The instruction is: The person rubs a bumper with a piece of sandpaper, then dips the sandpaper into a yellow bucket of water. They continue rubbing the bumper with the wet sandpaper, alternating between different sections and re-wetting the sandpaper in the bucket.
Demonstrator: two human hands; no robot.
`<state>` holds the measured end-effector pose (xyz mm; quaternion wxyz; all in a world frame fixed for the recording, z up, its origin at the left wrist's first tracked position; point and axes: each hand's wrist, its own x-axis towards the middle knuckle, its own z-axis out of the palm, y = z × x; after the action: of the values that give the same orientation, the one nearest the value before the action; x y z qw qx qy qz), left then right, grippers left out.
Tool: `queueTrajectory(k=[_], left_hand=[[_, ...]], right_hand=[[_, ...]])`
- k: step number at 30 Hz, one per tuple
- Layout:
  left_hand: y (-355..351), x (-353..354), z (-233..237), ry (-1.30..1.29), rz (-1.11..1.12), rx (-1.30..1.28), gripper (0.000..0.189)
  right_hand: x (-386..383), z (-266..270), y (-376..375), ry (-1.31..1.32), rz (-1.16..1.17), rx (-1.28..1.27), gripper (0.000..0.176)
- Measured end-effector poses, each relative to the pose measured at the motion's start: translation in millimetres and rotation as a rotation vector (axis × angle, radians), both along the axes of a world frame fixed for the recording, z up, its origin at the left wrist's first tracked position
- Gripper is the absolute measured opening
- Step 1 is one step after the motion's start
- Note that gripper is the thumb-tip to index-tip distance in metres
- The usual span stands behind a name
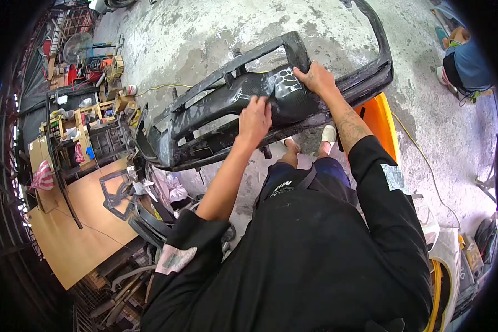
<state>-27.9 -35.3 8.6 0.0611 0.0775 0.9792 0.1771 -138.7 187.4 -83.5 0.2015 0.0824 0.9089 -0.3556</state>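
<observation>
A long black car bumper (205, 113) lies raised in front of me, angled from lower left to upper right. Woven carbon-fibre-like cloth covers its middle, with glossy wet-looking patches. My left hand (254, 120) presses bunched fingertips onto this middle section. Those fingers are slightly blurred, and anything pinched under them is hidden. My right hand (318, 81) grips the bumper to the right of the glossy patch, thumb towards the patch and the other fingers partly out of sight.
An orange container (383, 127) stands below the bumper's right end. A yellow hose (420, 146) crosses the concrete floor. Cluttered shelves (88, 119) and a brown board (83, 221) line the left. Another person (470, 63) is at the upper right.
</observation>
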Motion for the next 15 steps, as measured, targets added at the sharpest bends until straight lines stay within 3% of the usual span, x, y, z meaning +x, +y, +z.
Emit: queueTrajectory(k=[5,11,13,15], left_hand=[[14,27,-2,0.072,0.012,0.040,0.019],[9,4,-14,0.130,0.000,0.037,0.020],[13,26,-1,0.052,0.039,0.083,0.021],[1,18,1,0.086,-0.049,0.035,0.022]], right_hand=[[1,-1,-2,0.028,-0.030,0.055,0.084],[2,-1,-2,-0.007,-0.008,0.039,0.087],[-1,-1,0,-0.005,-0.016,0.043,0.086],[3,-2,-3,-0.012,-0.006,0.045,0.085]])
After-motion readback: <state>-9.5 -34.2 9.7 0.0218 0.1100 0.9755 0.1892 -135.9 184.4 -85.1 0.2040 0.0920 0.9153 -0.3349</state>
